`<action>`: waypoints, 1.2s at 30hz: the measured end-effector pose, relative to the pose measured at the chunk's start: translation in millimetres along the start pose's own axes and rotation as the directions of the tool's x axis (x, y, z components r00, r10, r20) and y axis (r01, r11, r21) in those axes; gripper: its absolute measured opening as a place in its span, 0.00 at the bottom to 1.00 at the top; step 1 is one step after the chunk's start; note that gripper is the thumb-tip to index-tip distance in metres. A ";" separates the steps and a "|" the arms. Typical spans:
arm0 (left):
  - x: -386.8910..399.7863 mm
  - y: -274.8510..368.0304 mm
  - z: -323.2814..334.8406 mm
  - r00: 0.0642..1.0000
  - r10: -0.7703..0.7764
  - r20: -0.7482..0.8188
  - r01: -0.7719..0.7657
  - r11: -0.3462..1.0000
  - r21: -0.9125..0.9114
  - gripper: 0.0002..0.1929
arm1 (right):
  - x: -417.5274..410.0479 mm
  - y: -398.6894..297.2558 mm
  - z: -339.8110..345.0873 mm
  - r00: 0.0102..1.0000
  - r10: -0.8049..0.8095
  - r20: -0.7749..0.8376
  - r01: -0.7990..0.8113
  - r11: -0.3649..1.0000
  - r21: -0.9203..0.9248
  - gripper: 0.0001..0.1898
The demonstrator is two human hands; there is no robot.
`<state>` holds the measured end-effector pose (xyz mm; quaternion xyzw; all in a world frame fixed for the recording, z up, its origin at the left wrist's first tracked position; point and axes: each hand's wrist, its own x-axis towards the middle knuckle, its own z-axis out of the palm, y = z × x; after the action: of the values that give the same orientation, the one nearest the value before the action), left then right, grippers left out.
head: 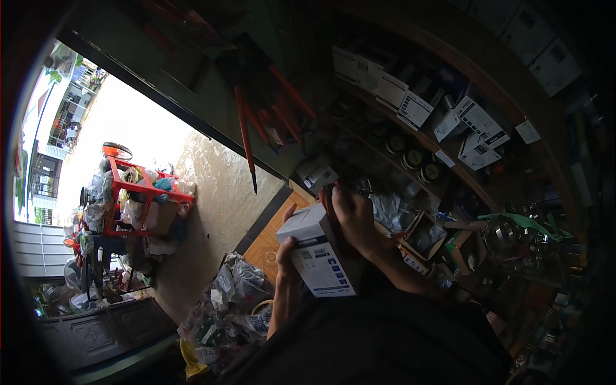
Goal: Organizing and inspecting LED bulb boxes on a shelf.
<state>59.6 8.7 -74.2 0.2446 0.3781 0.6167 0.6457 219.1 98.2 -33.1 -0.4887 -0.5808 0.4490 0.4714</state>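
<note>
A white product carton (320,255) with printed icons and blue bands is held up before my chest, tilted. My left hand (285,255) grips its left side, the thumb lying on the printed face and fingertips showing over the far edge. On the other side of the carton, my right hand (353,214) is curled around a dark reddish-brown piece, apparently cloth (329,202), against the carton's right side. Shadow hides most of that piece and some of the right fingers.
Shelves on the right hold white cartons (416,108) and round dark-lidded containers (413,158). Orange-handled tools (245,130) hang ahead. Bagged goods (236,284) crowd the floor at left, near a loaded red rack (154,192) outside the doorway. Open boxes (423,236) stand right.
</note>
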 end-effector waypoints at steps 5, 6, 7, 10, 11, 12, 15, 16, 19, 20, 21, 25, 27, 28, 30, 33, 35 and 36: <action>9.1 3.7 16.1 0.991 0.108 -0.078 -0.114 0.991 -0.075 0.48 | -1.6 -9.6 -13.6 0.989 0.146 -0.008 -0.146 0.987 -0.061 0.17; 16.4 0.7 -0.2 0.988 0.111 -0.110 -0.124 0.985 -0.122 0.48 | -19.2 -3.2 0.5 0.998 -0.046 -0.034 0.041 0.991 -0.128 0.17; 23.1 4.8 -4.4 0.992 0.127 -0.028 -0.129 0.985 -0.117 0.48 | -24.2 -3.6 -2.9 0.998 -0.047 -0.037 0.042 0.991 -0.127 0.17; 16.5 -0.5 -8.1 0.994 0.103 -0.025 -0.104 0.992 -0.073 0.48 | -16.3 0.2 -8.7 0.998 -0.057 -0.018 0.056 0.996 -0.070 0.16; 13.6 -5.3 -16.1 0.996 0.094 0.006 -0.094 0.995 -0.026 0.48 | -3.3 3.7 -10.2 0.998 -0.060 -0.018 0.058 0.996 -0.070 0.16; 13.8 -5.7 -17.1 0.996 0.081 0.039 -0.082 0.996 0.025 0.48 | 9.0 6.8 -13.2 1.000 -0.010 -0.023 0.008 0.996 -0.094 0.17; 23.0 -10.8 -18.9 0.998 0.041 0.056 -0.030 0.983 -0.179 0.49 | 6.8 -0.4 -14.3 0.998 0.020 -0.058 -0.029 0.988 -0.150 0.17; 26.0 -12.8 -19.2 0.997 0.035 0.065 -0.023 0.984 -0.175 0.49 | -3.9 2.4 -13.6 0.999 -0.027 -0.041 0.018 0.977 -0.214 0.17; 27.2 2.9 3.6 0.991 0.056 -0.125 -0.095 0.939 -0.332 0.49 | -19.7 -3.2 -15.2 0.995 -0.064 0.073 0.083 0.946 -0.313 0.18; 27.4 0.8 -1.3 0.996 0.059 -0.072 -0.079 0.945 -0.316 0.50 | -14.7 8.4 -15.6 0.994 -0.098 0.057 0.111 0.939 -0.324 0.18; 22.3 -4.0 -10.7 0.997 0.065 -0.030 -0.071 0.950 -0.304 0.50 | -12.4 15.3 -15.2 0.990 -0.132 0.053 0.142 0.931 -0.336 0.18; 21.1 -23.0 -22.9 0.995 -0.008 0.102 0.049 0.911 -0.409 0.52 | 13.2 13.7 -28.3 0.998 0.046 0.050 -0.041 0.994 -0.099 0.17; 24.1 -10.2 -14.1 0.995 -0.030 0.100 0.075 0.870 -0.487 0.51 | -12.2 15.1 -21.4 0.997 -0.069 -0.017 0.064 0.978 -0.198 0.16; 25.3 -0.9 -10.8 0.998 -0.041 0.042 0.056 0.893 -0.446 0.50 | -21.4 14.4 -23.0 0.998 -0.069 -0.015 0.065 0.977 -0.201 0.16; 29.1 6.2 -15.9 0.999 -0.040 -0.003 0.035 0.906 -0.422 0.48 | -33.5 10.0 -29.4 0.965 -0.184 0.188 0.238 0.917 -0.320 0.16; 19.5 -6.0 -30.1 0.994 -0.016 0.109 0.055 0.929 -0.366 0.48 | -12.4 1.4 -26.8 0.986 -0.140 0.090 0.161 0.940 -0.301 0.15; 22.9 -1.9 -1.3 0.999 -0.032 0.015 0.034 0.971 -0.235 0.47 | 11.4 -12.2 -30.2 0.991 -0.125 0.058 0.137 0.934 -0.330 0.14; 25.9 0.3 1.4 0.999 -0.031 -0.019 0.026 0.974 -0.225 0.47 | 17.8 -19.4 -27.1 0.992 -0.115 0.043 0.123 0.929 -0.348 0.14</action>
<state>59.3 34.4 -77.9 0.1577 0.3165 0.6491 0.6735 241.6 115.1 -7.9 -0.5236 -0.6852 0.3145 0.3969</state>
